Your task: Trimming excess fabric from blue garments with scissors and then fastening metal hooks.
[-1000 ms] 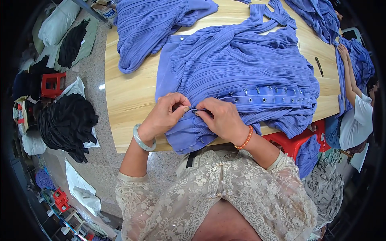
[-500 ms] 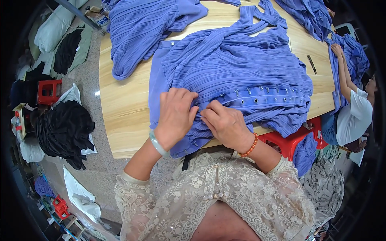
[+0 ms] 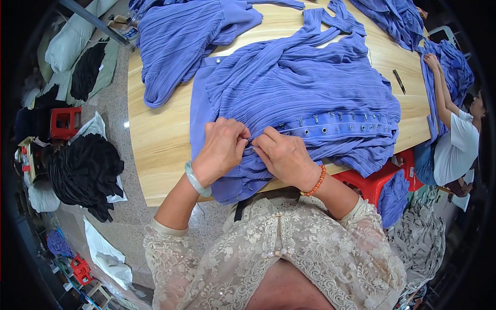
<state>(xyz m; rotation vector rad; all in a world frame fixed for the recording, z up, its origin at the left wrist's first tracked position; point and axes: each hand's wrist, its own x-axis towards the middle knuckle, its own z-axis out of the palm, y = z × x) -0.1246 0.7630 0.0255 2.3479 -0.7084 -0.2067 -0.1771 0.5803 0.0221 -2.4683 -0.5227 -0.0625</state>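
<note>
A blue pleated garment [image 3: 299, 88] lies spread on the wooden table [image 3: 160, 139], its eyelet band [image 3: 336, 126] running to the right. My left hand [image 3: 222, 147], with a pale green bangle on the wrist, pinches the fabric at the band's left end. My right hand [image 3: 281, 155], wearing an orange bead bracelet, grips the same spot from the other side, fingertips meeting the left hand's. What sits between the fingertips is hidden.
A second blue garment [image 3: 181, 36] lies at the table's far left. A dark tool [image 3: 399, 81] rests near the right edge, where another person [image 3: 454, 139] handles more blue cloth. A black fabric pile [image 3: 82, 170] and red stools [image 3: 64, 121] stand on the floor at left.
The garment has shifted to the right under my hands. My left hand went from lying flat on the fabric to pinching it against the right hand's fingertips.
</note>
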